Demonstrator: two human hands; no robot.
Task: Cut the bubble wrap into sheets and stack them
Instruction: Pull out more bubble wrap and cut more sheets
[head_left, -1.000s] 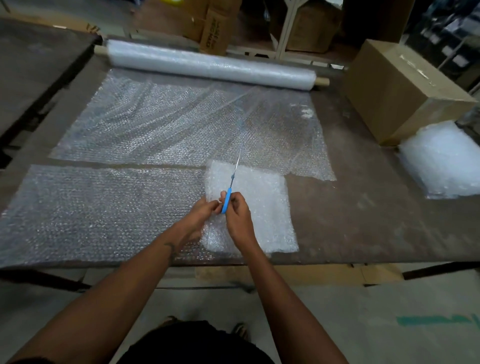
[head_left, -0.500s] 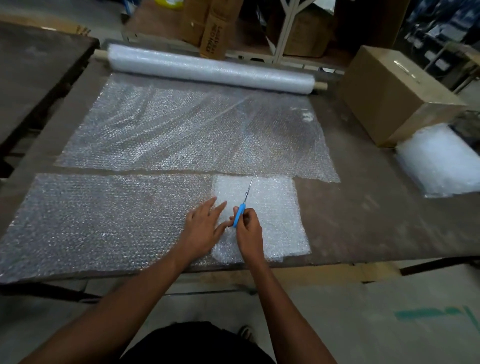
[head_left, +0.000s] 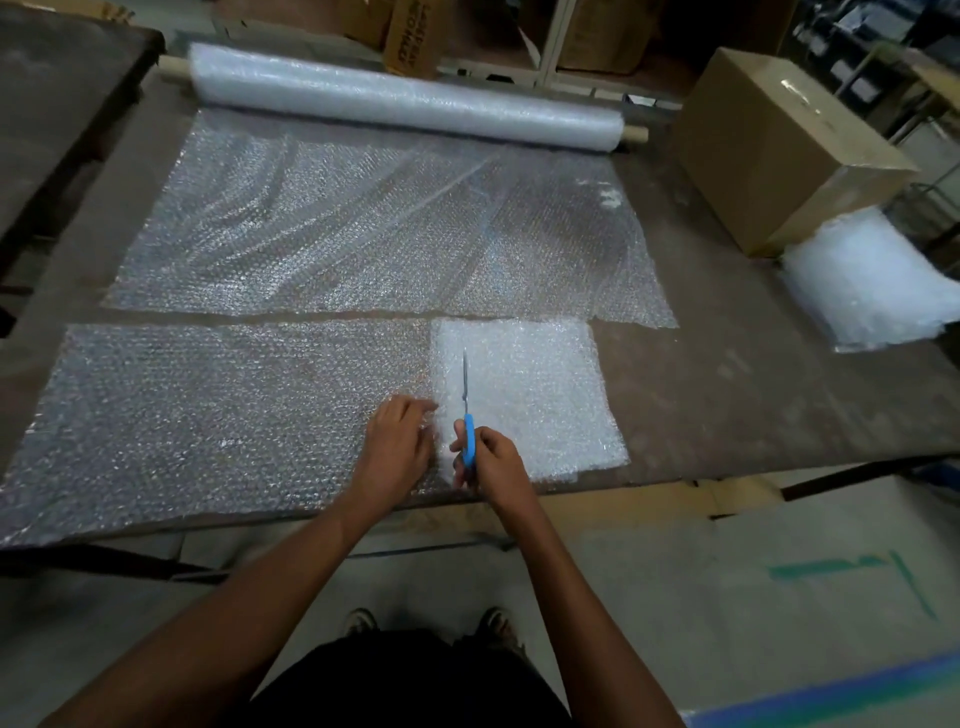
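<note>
Box (head_left: 411, 31) lettering at 12 o'clock unreadable. Right hand (head_left: 493, 462) is gripping scissors (head_left: 467, 415); left hand (head_left: 397, 449) is lying flat, fingers straight, on wrap (head_left: 208, 415) covering worn table (head_left: 753, 405).

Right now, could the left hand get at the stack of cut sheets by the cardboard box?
Probably not without stepping sideways: the left hand presses the strip, and the stack lies far right, beyond the right hand with its scissors.

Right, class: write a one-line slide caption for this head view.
Right hand grips blue scissors over folded bubble wrap; left hand presses the strip.
</note>
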